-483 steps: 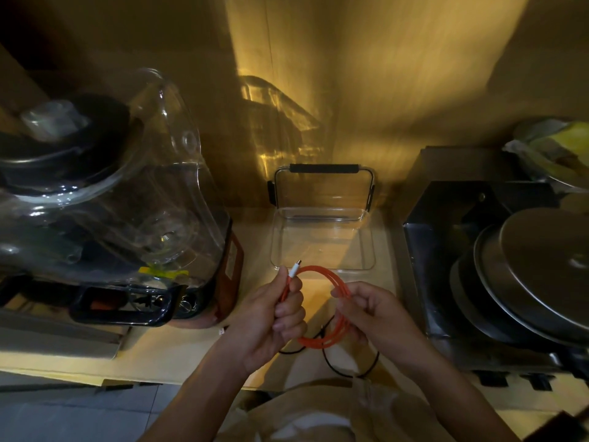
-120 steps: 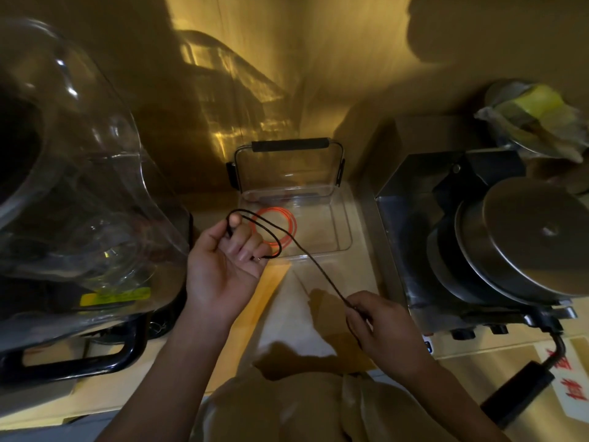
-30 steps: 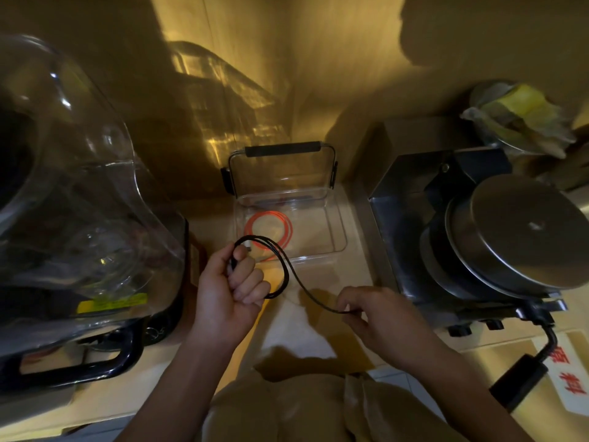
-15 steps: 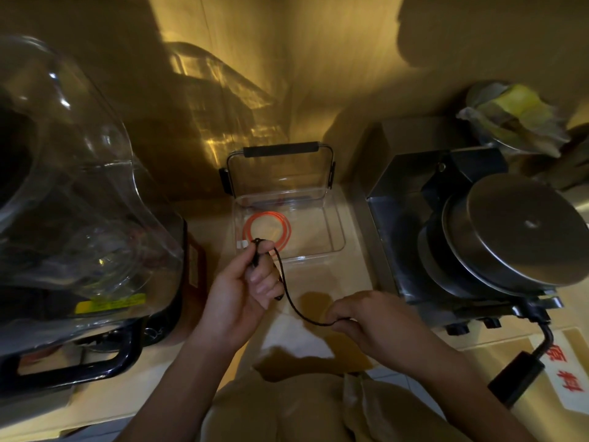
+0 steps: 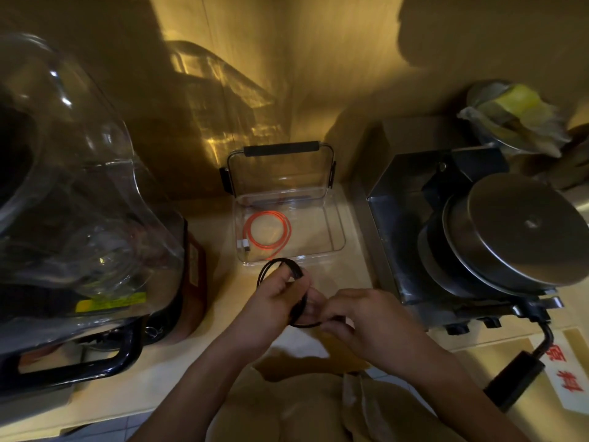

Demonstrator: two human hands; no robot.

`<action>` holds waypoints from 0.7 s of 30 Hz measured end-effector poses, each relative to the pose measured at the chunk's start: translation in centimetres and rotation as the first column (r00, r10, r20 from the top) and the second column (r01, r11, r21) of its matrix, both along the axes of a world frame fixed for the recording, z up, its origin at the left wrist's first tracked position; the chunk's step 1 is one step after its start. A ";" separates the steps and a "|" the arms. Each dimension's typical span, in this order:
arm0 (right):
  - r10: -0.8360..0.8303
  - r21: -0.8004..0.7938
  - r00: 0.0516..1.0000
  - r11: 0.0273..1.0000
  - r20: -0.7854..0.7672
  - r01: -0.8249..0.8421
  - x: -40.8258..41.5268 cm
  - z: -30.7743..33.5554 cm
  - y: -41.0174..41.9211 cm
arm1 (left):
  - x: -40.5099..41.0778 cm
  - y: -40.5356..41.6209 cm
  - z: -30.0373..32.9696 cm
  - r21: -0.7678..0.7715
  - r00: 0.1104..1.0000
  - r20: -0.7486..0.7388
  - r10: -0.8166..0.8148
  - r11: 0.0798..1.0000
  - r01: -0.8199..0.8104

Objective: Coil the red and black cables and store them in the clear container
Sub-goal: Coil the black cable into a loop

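Black, thin and round in section, the black cable (image 5: 282,272) is wound into several overlapping loops forming a small ring, held above the front-middle of the tabletop (image 5: 220,237), just in front of the clear container (image 5: 338,224). The left hand (image 5: 271,306) grips the ring, thumb and curled fingers closed around its left side. The right hand (image 5: 363,317) pinches the ring's lower right part between its fingertips.

The red cable (image 5: 271,232) lies inside the container's left half as a flat coil of two or three turns, bright orange-red, with a white plug at its left edge. The container stands toward the tabletop's back edge, its lid (image 5: 280,170) raised upright behind it.

A blender (image 5: 79,202) stands at the left edge, a steel appliance (image 5: 478,234) at the right.
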State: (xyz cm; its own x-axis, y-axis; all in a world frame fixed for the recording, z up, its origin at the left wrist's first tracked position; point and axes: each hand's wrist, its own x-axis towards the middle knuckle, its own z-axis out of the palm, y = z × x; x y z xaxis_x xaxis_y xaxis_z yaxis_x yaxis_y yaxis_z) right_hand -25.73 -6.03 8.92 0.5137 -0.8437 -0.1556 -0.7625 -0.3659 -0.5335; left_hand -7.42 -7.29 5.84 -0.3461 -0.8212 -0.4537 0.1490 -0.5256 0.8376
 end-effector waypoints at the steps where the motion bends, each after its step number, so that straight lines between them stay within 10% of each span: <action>1: -0.015 -0.011 1.000 1.000 0.011 0.015 0.0 0.0 0.0 | 0.0 0.1 -0.2 -0.013 0.999 0.036 -0.023 1.000 0.024; 10: -0.110 -0.119 0.994 0.987 -0.029 0.106 -1.1 -0.6 -0.6 | 0.3 0.5 0.0 -0.073 0.901 0.268 -0.340 0.926 0.371; 21: -0.206 -0.287 0.975 0.932 0.087 0.223 -2.8 -0.3 -1.6 | 0.3 0.3 0.1 0.033 0.958 0.103 -0.269 0.963 0.267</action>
